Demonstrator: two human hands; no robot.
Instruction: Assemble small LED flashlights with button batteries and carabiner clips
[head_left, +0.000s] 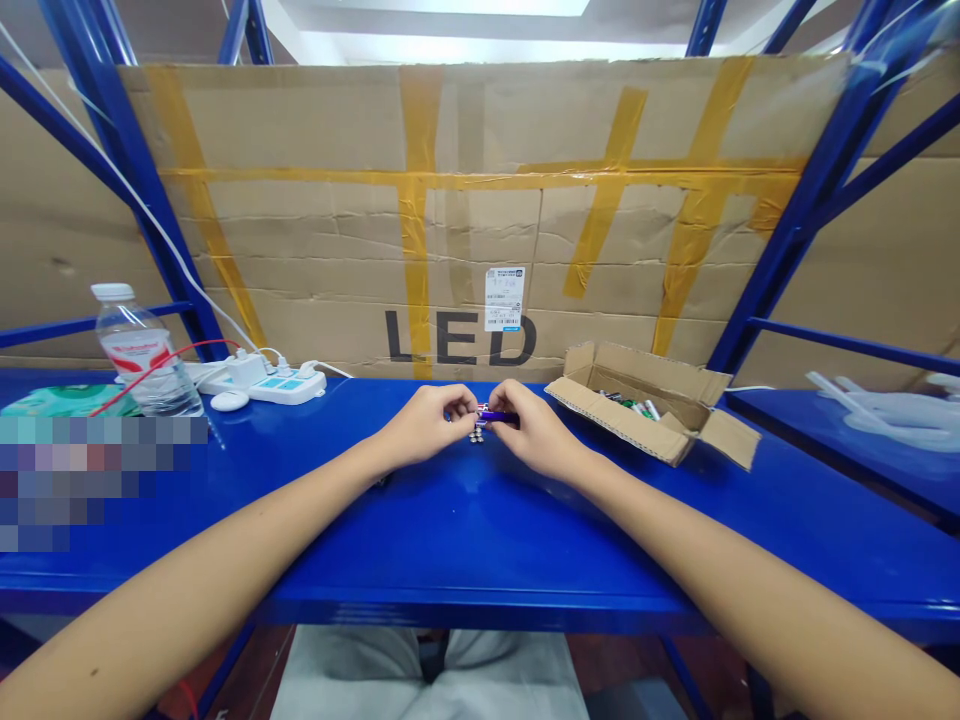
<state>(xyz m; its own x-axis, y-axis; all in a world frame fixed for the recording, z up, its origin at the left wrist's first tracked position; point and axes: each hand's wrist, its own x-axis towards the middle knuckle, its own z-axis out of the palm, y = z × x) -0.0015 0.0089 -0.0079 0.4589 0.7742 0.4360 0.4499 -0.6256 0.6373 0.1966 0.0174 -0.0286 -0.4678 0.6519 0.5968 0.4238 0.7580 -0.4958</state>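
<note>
My left hand (pixel 431 422) and my right hand (pixel 534 428) meet over the middle of the blue table (pixel 450 530). Between their fingertips is a small purple and white object (pixel 495 416), too small to make out fully. The right fingers wrap its purple end, and the left fingers pinch at its other side. Just under it, several small shiny round pieces (pixel 477 436) show between the hands. Both hands are closed, and the fingers partly hide the object.
An open cardboard box (pixel 645 405) with small cylindrical items stands at the right. On the left are a water bottle (pixel 142 350), a green packet (pixel 71 400) and a white power strip (pixel 281 385) with cables. A large cardboard sheet (pixel 330 250) stands behind the table.
</note>
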